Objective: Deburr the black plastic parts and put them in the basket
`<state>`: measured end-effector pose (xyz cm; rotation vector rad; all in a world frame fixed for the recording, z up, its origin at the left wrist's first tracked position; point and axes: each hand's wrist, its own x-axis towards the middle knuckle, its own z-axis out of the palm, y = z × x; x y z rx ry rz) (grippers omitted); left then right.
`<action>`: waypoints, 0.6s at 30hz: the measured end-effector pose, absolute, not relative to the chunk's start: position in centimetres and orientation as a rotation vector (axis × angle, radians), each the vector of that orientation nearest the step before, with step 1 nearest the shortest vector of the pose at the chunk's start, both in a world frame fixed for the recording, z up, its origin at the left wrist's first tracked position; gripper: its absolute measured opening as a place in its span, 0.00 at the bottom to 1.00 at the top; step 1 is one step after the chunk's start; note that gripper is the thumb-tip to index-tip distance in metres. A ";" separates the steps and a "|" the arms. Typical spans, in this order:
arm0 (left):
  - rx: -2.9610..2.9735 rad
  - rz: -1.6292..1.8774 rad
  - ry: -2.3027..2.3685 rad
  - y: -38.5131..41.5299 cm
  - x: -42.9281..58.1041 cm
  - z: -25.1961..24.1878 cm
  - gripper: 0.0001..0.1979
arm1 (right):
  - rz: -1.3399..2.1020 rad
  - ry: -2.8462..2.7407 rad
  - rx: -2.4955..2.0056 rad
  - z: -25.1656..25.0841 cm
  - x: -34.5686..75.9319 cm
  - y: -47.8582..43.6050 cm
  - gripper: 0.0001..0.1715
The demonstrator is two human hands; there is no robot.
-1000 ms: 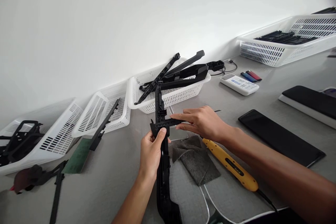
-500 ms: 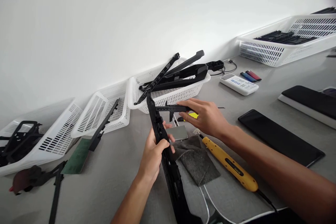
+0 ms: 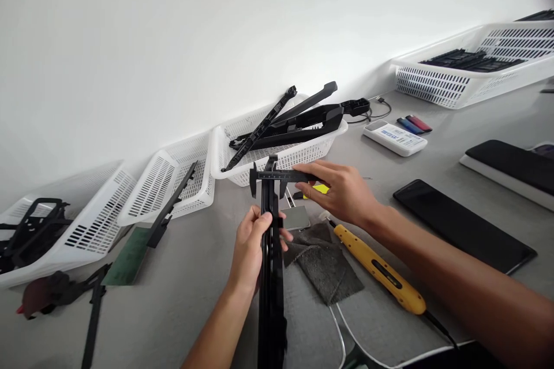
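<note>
My left hand (image 3: pixel 255 242) is closed around a long black plastic part (image 3: pixel 272 277), its thumb on the near face and fingertips showing on the right side. The part stands nearly in line with my view. My right hand (image 3: pixel 340 190) grips a black caliper (image 3: pixel 285 175) by its right end, between thumb and fingers. The caliper lies across the upper end of the part, one jaw on each side of it. Whether both jaws touch the part I cannot tell. Below my right hand lies a yellow-handled tool (image 3: pixel 378 271) with a cord, beside a dark grey cloth (image 3: pixel 329 271).
White baskets hold black plastic parts: the middle one (image 3: pixel 303 157), the far right one (image 3: pixel 433 87) and the left one (image 3: pixel 93 230). A black phone-like slab (image 3: pixel 463 225), a white device (image 3: pixel 393 138) and a green sheet (image 3: pixel 130 256) lie on the grey table (image 3: pixel 173 311).
My left hand has turned the black part more upright, and its top has swung right. The caliper, at the part's side before, now spans its upper end.
</note>
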<state>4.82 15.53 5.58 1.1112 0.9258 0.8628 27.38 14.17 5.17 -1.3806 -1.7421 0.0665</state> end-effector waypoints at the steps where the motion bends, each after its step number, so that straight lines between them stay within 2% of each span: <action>1: 1.091 0.856 0.900 15.5 4.8 5.6 0.15 | 0.070 -1.719 -1.394 5.2 27.5 14.2 0.18; 3: 1.046 0.838 0.846 15.5 4.8 5.7 0.11 | 0.067 -1.741 -1.408 5.1 27.7 14.3 0.17; 8: 1.026 0.802 0.829 15.5 4.8 6.1 0.15 | 0.042 -1.950 -1.383 4.7 27.3 14.3 0.17; 13: 1.087 0.784 0.955 15.4 5.0 6.2 0.26 | 0.028 -2.016 -1.384 4.5 26.9 14.2 0.19; 18: 1.046 0.826 1.020 15.6 4.9 5.6 0.23 | 0.071 -2.058 -1.404 4.7 27.3 14.2 0.19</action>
